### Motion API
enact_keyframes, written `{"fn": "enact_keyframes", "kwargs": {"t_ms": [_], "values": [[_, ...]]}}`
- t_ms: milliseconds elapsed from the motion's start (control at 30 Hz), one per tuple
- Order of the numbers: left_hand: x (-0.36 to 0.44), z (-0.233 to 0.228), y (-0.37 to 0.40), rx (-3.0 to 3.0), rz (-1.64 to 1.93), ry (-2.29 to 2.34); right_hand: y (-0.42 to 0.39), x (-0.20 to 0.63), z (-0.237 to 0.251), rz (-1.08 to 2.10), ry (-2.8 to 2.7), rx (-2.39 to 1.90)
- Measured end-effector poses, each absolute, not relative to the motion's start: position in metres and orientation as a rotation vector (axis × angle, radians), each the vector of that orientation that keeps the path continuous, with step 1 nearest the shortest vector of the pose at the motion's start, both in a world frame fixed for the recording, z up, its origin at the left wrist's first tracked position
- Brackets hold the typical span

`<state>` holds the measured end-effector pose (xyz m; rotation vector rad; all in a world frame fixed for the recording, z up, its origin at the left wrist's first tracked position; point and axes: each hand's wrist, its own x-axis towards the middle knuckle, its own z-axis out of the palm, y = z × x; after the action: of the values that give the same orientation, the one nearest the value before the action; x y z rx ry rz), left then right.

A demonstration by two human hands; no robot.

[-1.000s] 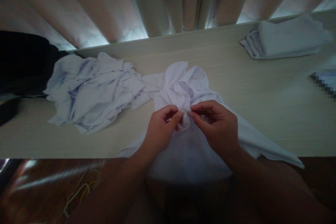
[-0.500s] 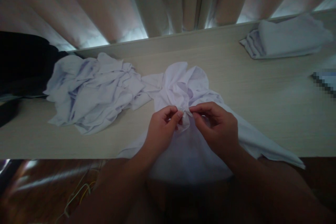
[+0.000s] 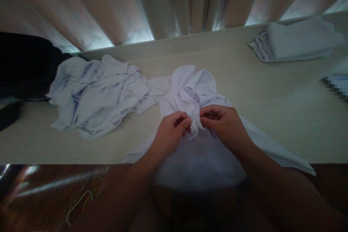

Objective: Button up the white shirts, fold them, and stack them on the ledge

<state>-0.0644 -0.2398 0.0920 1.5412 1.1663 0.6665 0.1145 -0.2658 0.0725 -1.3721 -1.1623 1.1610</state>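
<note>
White shirt (image 3: 195, 152) sits mid-frame on our pale wooden table (image 3: 285, 108) before curtains (image 3: 108, 7); left hand (image 3: 168, 136) and right hand (image 3: 227, 128) pinch its fabric. Crumpled pile (image 3: 95, 94) left, folded stack (image 3: 296, 41) upper right.

The shirt (image 3: 190, 90) between the hands is thin white cloth, soft and matt, full of wrinkles. The pile (image 3: 95, 94) to the left of the hands is the same crumpled cloth. The table (image 3: 272, 116) under the hands is pale wood, smooth and dull. The folded stack (image 3: 296, 40) far right looks like thicker cloth. The curtain (image 3: 108, 7) behind is smooth cloth.
</note>
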Motion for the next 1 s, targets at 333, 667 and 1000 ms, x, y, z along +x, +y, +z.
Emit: {"fn": "enact_keyframes", "kwargs": {"t_ms": [333,667,1000], "values": [[-0.066,0.088,-0.241,1.533,0.66,1.165,-0.264,0.118,0.078,1.078,-1.363,-1.417],[-0.069,0.087,-0.235,1.519,0.592,1.129,-0.266,0.115,0.081,0.914,-1.532,-1.322],[-0.06,0.082,-0.241,1.245,0.731,1.223,-0.266,0.117,0.078,0.765,-1.658,-1.337]]}}
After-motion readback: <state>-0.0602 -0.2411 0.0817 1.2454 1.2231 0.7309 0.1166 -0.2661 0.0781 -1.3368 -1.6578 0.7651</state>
